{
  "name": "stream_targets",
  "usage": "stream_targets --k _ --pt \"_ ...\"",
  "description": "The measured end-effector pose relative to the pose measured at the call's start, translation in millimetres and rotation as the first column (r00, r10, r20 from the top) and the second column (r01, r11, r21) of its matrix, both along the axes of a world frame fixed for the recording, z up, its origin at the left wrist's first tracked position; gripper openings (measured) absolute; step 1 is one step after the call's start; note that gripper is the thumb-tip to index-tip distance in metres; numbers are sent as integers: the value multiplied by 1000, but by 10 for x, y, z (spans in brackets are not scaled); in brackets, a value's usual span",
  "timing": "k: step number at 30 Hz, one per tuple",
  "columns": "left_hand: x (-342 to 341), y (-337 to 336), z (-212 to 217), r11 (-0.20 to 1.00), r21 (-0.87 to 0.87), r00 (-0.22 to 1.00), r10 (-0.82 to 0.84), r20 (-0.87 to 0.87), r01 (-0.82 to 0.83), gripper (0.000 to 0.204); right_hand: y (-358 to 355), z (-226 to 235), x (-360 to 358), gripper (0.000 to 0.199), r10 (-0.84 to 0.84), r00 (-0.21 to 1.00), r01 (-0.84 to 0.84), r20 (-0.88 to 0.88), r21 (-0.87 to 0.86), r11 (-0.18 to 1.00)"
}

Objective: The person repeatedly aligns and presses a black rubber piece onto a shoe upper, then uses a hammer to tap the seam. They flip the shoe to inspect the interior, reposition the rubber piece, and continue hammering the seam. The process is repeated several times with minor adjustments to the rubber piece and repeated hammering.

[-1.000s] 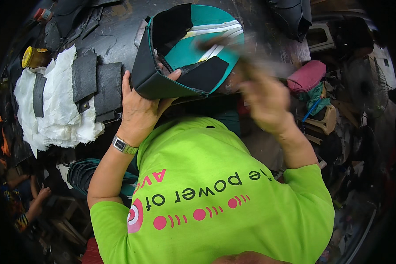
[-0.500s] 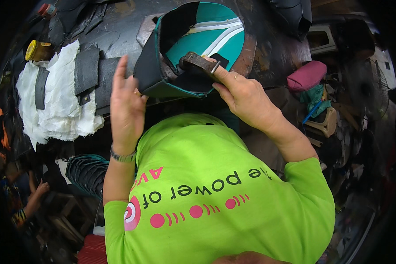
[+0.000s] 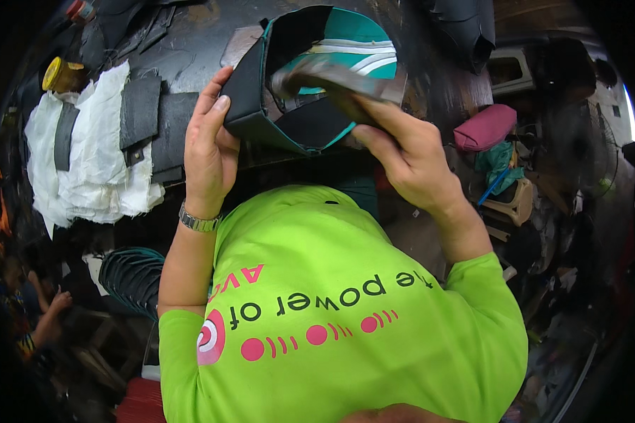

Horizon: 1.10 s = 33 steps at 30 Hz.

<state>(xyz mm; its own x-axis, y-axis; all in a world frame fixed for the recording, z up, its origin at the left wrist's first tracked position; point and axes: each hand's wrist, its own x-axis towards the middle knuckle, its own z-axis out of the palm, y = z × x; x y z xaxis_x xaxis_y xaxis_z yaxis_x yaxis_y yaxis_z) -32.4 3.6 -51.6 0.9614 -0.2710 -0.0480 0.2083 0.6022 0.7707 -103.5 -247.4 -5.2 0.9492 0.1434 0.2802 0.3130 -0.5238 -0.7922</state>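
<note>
Shoe upper (image 3: 310, 84), black outside with teal-and-white panels, sits at 12 o'clock from the person's chest, over the dark bench (image 3: 190, 49). Its opening faces the camera. Long axis runs roughly 10 to 4 o'clock, from the black side wall by the left thumb across to the teal side at upper right.

Left hand (image 3: 208, 144): at 9 o'clock of the upper, fingers straight and pointing to 12, palm flat against the black outer wall, thumb along the edge. A flat brace, not a closed grasp. Wristwatch (image 3: 199, 220) on that wrist.

Right hand (image 3: 409, 158): at 4 o'clock of the upper, fingers closed on a tool (image 3: 335, 77), motion-blurred. The tool looks like a small hammer, head end reaching toward 10 o'clock into the upper's opening; whether it touches the inside I cannot tell.

Both hands are at the upper. The left is in contact with it, the right reaches it through the tool. Tool line lies roughly along the upper's long axis, pointing toward the braced wall.

Around: white cloth (image 3: 92, 169) at 9 o'clock on the bench with dark leather pieces (image 3: 140, 113) on it; yellow tin (image 3: 58, 74) at 10; pink pouch (image 3: 485, 127) at 3.
</note>
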Motion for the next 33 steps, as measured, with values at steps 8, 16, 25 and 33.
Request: stream_targets --k 8,16,25,33 --pt "138 -30 10 999 38 997 10 79 -13 45 37 160 50 44 -88 991 77 -100 -113 991" --pt "231 -106 -23 998 56 994 -22 110 16 44 -201 -75 -96 47 -75 991 51 -111 -208 977" --pt "418 -143 -17 995 100 989 -29 146 14 41 -240 93 -40 53 -276 948 269 -161 -63 961" --pt "552 -237 -52 999 52 984 6 177 -15 34 -232 -50 -11 49 -150 987 129 -66 -246 961"
